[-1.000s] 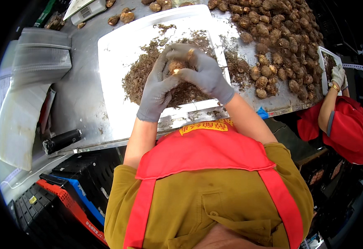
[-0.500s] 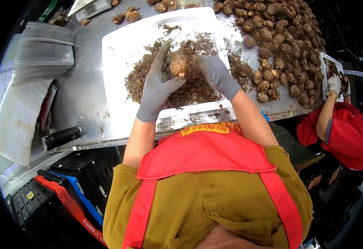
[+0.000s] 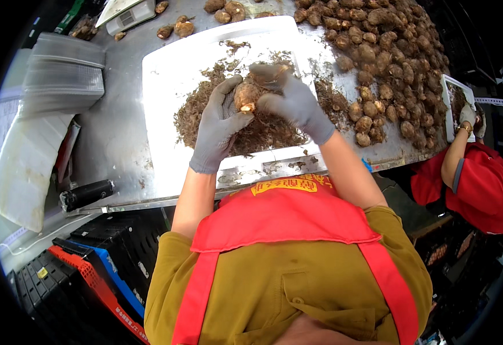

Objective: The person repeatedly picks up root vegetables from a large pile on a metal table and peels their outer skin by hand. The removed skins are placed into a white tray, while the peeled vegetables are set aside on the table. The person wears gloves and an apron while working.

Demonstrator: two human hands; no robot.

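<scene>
My left hand (image 3: 220,123), in a grey glove, wraps round a brown, hairy taro (image 3: 247,96), its pale cut end toward me. Close on its right is my gloved right hand (image 3: 297,106), thumb and fingers apart beside the root; motion blurs the fingertips, and whether they touch it is unclear. Both hands are above a white foam tray (image 3: 165,75), where loose brown root fibres and peelings (image 3: 197,118) lie thickly.
A large heap of taros (image 3: 401,63) covers the table's right side. Several more taros (image 3: 228,11) and a scale (image 3: 127,16) stand at the back. Plastic sheeting (image 3: 61,86) and a black roll (image 3: 87,194) lie left. A co-worker in red (image 3: 484,184) works at the far right.
My right hand's fingers have spread and swung up and over toward the taro. The left hand, still holding the taro, has shifted slightly nearer me.
</scene>
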